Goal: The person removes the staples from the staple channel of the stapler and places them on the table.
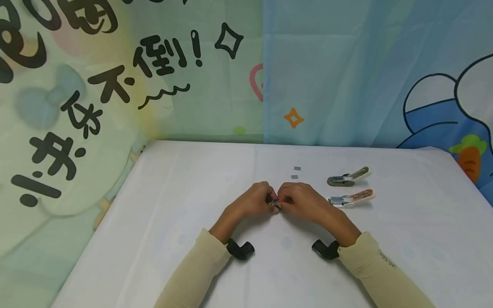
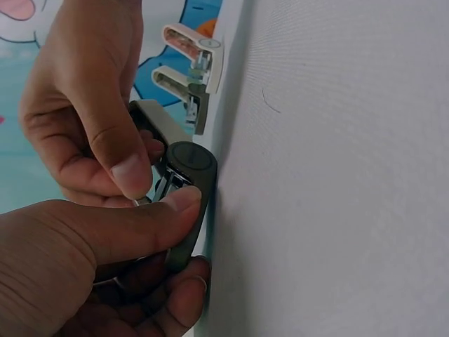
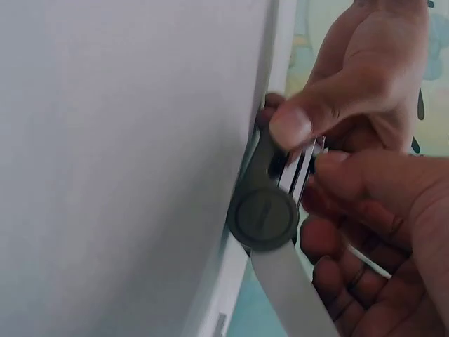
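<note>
Near the middle of the table in the head view, my left hand (image 1: 255, 200) and right hand (image 1: 302, 200) meet over a small stapler (image 1: 274, 202). Close up, this stapler (image 2: 191, 156) is dark green with a round pivot and a pale handle (image 3: 289, 288) swung open. My left thumb and fingers grip its green base. My right thumb and fingertip pinch a small silvery metal piece (image 2: 144, 201) at the open metal channel (image 3: 300, 168); the fingers partly hide it, and I cannot tell whether it is loose.
To the right lie two more opened staplers, one green (image 1: 346, 177) and one pinkish-white (image 1: 352, 198). Two small grey strips (image 1: 297, 168) lie beyond my hands on the white tablecloth (image 1: 185, 256). A printed curtain (image 1: 319, 77) hangs behind the table's far edge.
</note>
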{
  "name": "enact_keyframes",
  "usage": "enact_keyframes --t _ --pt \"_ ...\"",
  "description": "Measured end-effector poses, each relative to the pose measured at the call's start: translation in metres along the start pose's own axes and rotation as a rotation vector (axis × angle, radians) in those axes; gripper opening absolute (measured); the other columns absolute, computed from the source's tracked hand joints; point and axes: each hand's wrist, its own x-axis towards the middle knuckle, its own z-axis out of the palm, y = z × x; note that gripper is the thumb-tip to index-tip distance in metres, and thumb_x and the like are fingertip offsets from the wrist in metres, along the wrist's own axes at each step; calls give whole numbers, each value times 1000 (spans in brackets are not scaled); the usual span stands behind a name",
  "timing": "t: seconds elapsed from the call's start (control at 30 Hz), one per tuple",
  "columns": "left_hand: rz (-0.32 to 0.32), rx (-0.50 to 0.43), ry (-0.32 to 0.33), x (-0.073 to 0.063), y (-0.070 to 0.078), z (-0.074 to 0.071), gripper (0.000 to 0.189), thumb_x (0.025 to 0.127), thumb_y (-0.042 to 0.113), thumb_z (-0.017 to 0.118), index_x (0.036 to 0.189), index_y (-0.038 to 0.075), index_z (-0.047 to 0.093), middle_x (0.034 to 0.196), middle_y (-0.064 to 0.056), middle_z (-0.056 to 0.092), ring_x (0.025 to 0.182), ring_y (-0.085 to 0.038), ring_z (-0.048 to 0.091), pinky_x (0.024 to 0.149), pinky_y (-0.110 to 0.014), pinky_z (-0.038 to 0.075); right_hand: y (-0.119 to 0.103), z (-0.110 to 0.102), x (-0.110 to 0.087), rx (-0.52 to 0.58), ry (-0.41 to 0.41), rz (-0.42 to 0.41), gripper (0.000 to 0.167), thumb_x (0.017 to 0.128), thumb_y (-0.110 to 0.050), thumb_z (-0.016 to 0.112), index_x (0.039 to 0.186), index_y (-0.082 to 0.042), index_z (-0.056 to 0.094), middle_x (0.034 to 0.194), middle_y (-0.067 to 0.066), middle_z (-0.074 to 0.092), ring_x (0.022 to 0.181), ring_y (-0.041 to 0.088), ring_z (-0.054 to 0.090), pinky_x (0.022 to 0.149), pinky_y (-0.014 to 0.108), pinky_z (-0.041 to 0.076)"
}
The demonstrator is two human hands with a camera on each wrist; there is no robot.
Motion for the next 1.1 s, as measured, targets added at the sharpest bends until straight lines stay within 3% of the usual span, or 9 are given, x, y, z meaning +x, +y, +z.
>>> enact_keyframes --t 0.37,0.67,0.93,1.1 --pt "-10 -33 -19 2 0 0 17 79 9 81 92 6 71 86 4 58 79 -8 54 69 -21 45 4 -9 -4 -7 40 -57 13 83 0 73 77 -11 71 90 -3 67 78 10 60 67 30 49" --pt "-100 -40 -122 -1 -2 -14 18 80 13 81 92 8 69 84 3 63 78 -10 57 70 -24 46 10 -14 -5 86 116 -66 12 82 2 74 76 -8 72 93 1 69 76 11 60 61 28 47" --pt "-92 -58 -188 -5 -6 -22 17 77 13 83 88 11 70 83 4 63 79 -10 57 73 -25 46 39 -20 0 86 215 14 7 83 1 74 81 -5 74 91 3 70 72 12 57 60 28 44" --pt "-115 -79 -195 -12 -11 -29 16 77 11 84 87 12 70 84 3 65 80 -12 58 75 -27 46 52 -25 7 65 197 81 6 84 0 74 81 -5 74 92 3 69 75 15 57 65 31 45"
